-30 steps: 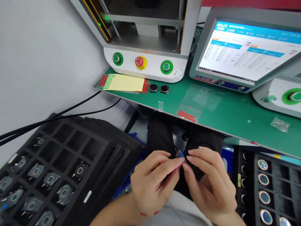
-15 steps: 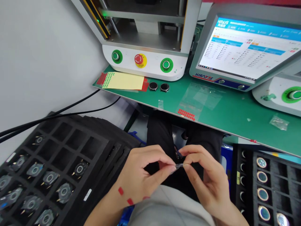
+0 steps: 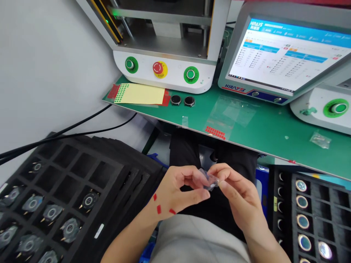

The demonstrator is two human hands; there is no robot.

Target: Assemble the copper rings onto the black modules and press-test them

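A small piece of crumpled clear plastic film (image 3: 212,181) is between my two hands, above my lap. My right hand (image 3: 237,195) pinches one end between thumb and forefinger. On the other side, the film lies against the curled fingers of my left hand (image 3: 181,188), whose thumb stretches along below it. Several small red stickers (image 3: 159,209) are stuck to the back of my left hand and wrist.
A green bench (image 3: 263,135) holds two round watch cases (image 3: 182,100), a yellow sheet (image 3: 139,94), and a clear bag (image 3: 222,115). Behind stand a press (image 3: 164,75) and a screen (image 3: 285,58). Black foam trays of watch parts flank me, left (image 3: 105,197) and right (image 3: 311,195).
The film has gone from pulled taut between my fingertips to crumpled. My left thumb has parted from its fingers, and both hands have risen slightly. The view has shifted a little.
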